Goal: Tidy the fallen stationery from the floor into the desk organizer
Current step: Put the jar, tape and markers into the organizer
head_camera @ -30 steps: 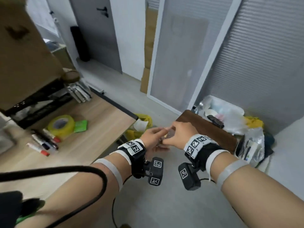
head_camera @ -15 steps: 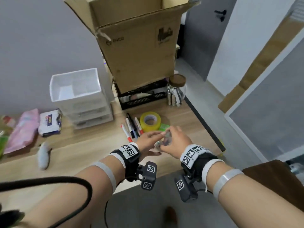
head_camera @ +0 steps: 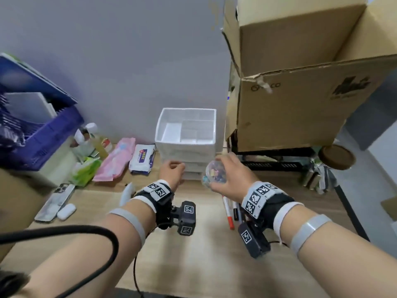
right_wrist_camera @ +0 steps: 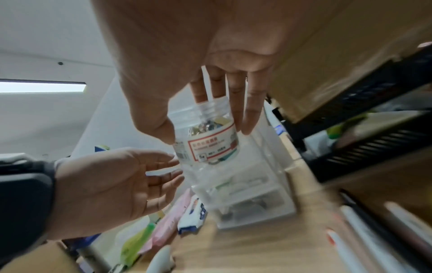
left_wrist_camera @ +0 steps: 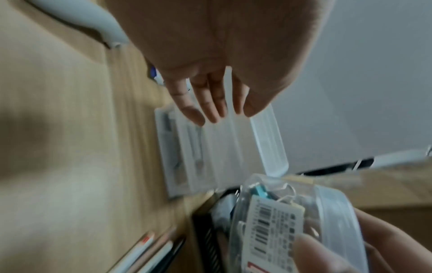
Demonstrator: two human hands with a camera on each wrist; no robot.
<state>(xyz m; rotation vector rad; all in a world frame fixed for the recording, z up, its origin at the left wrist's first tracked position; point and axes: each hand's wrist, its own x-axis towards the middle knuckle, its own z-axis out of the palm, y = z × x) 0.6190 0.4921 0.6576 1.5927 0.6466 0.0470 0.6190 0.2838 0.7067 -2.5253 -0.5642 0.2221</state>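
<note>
My right hand [head_camera: 223, 174] grips a small clear plastic jar [head_camera: 214, 173] filled with colourful clips. In the right wrist view the labelled jar [right_wrist_camera: 205, 140] sits between my thumb and fingers, neck toward the palm. It hangs just in front of the white desk organizer [head_camera: 187, 134], which has an open divided top tray and drawers below. My left hand [head_camera: 174, 168] is empty, fingers relaxed, close to the drawer fronts; in the left wrist view its fingers [left_wrist_camera: 210, 103] point at the translucent drawers [left_wrist_camera: 210, 147]. The jar [left_wrist_camera: 292, 212] shows at lower right there.
Several markers [head_camera: 227, 211] lie on the wooden desk [head_camera: 193, 254] under my right wrist. A large cardboard box [head_camera: 300, 104] sits on a black rack [head_camera: 275, 165] at right. A blue crate [head_camera: 38, 143], wipe packs [head_camera: 142, 158] and a phone [head_camera: 53, 201] are at left.
The view swung from the floor up to the desk. Both hands held the jar together; now my left hand has let go and my right carries it to the organizer.
</note>
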